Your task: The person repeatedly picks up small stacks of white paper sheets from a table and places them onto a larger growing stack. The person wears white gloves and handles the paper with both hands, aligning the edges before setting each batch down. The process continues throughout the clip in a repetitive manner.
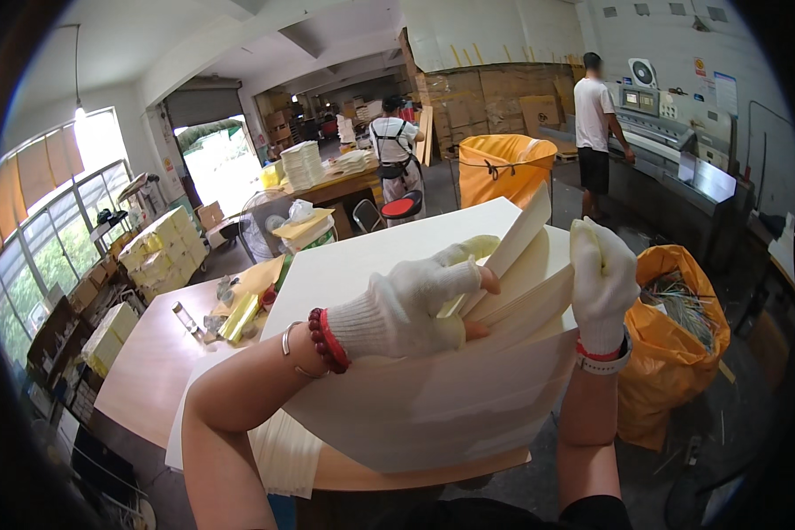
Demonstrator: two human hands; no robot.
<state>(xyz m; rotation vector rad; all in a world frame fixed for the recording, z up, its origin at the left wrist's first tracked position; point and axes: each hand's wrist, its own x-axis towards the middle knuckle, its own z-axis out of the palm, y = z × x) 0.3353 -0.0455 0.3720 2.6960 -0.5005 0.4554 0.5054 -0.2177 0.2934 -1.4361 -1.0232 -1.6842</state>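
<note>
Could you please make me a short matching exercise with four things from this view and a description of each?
Things
1. left hand
2. white sheets
3. right hand
4. nearer orange bag

Descriptions
A. gloved, with a watch at its wrist
B. on the floor at the right, with thin strips inside
C. gloved, with dark red beads at its wrist
D. bent, with some edges fanned apart

Right pairs: 1-C, 2-D, 3-A, 4-B
</note>
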